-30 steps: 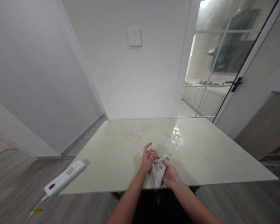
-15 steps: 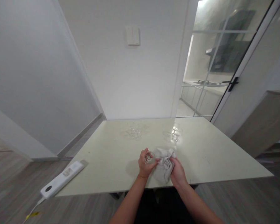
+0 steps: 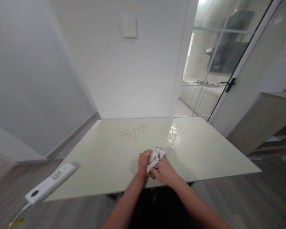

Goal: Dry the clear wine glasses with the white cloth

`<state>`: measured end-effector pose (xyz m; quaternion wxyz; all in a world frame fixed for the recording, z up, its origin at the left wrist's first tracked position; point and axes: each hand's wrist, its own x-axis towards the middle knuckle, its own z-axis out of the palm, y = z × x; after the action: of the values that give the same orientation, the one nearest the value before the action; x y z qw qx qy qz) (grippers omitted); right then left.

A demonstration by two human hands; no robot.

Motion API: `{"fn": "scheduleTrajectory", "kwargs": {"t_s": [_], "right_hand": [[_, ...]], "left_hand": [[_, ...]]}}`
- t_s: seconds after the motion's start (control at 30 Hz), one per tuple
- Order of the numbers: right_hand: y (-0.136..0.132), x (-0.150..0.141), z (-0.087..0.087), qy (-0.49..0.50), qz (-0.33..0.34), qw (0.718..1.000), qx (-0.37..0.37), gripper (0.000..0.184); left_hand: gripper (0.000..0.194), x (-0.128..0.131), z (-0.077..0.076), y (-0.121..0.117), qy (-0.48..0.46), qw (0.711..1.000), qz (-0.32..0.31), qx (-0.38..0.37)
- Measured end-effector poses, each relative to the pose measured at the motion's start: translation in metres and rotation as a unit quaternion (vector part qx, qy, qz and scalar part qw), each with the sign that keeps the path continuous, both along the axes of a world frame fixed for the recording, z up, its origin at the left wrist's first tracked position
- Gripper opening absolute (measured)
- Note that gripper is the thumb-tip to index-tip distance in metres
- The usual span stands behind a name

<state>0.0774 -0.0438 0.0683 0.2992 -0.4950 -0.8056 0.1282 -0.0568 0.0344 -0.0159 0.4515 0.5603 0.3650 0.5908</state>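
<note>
Cloth partly hides the left hand; bottom edge crops the cable.

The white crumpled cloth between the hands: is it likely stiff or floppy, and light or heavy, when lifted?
The white crumpled cloth is probably floppy: it folds loosely between the left hand and the right hand. It seems light, being a small bundle of thin-looking fabric.

Dim, greyish light (glare on tabletop)

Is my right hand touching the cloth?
Touching. The head view shows the right hand pushed into the folds of the white cloth.
</note>
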Motion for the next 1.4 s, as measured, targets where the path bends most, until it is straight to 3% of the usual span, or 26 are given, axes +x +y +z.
{"fn": "scheduleTrajectory", "kwargs": {"t_s": [0.1, 0.33, 0.53, 0.63, 0.73, 0.83, 0.93, 1.03, 1.27, 1.4], "right_hand": [[0.003, 0.009, 0.001, -0.018, -0.001, 1.0, 0.002, 0.036], [0.001, 0.012, -0.011, -0.019, -0.088, 0.996, 0.01, 0.034], [0.008, 0.021, -0.008, -0.015, 0.019, 0.999, 0.037, 0.016], [0.012, 0.025, -0.001, -0.034, 0.015, 0.998, 0.058, 0.021], [0.014, 0.026, -0.004, -0.041, -0.04, 0.996, 0.064, 0.035], [0.013, 0.023, -0.016, -0.045, -0.073, 0.994, 0.069, 0.046], [0.01, 0.021, -0.026, -0.024, -0.049, 0.996, 0.071, 0.04], [0.008, 0.02, -0.031, 0.042, -0.018, 0.998, 0.054, 0.028], [-0.002, 0.024, -0.029, 0.227, 0.019, 0.974, 0.01, 0.019], [-0.004, 0.05, -0.03, 0.304, 0.018, 0.952, 0.009, 0.025]], "left_hand": [[0.029, 0.002, -0.001, 0.0, 0.08, 0.995, -0.009, 0.063], [0.03, 0.011, 0.003, -0.002, 0.076, 0.996, -0.013, 0.049], [0.034, 0.01, -0.001, -0.003, 0.116, 0.99, -0.034, 0.077], [0.035, 0.012, -0.001, -0.003, 0.158, 0.981, -0.039, 0.11], [0.038, 0.013, 0.002, -0.002, 0.248, 0.958, -0.007, 0.144], [0.04, 0.01, 0.002, -0.002, 0.365, 0.909, 0.035, 0.196], [0.038, 0.008, -0.002, -0.001, 0.408, 0.868, 0.072, 0.274], [0.036, 0.008, -0.005, -0.002, 0.404, 0.852, 0.093, 0.32], [0.044, 0.007, -0.008, -0.004, 0.345, 0.877, 0.098, 0.319], [0.056, 0.005, 0.002, -0.006, 0.269, 0.91, 0.096, 0.3]]}}
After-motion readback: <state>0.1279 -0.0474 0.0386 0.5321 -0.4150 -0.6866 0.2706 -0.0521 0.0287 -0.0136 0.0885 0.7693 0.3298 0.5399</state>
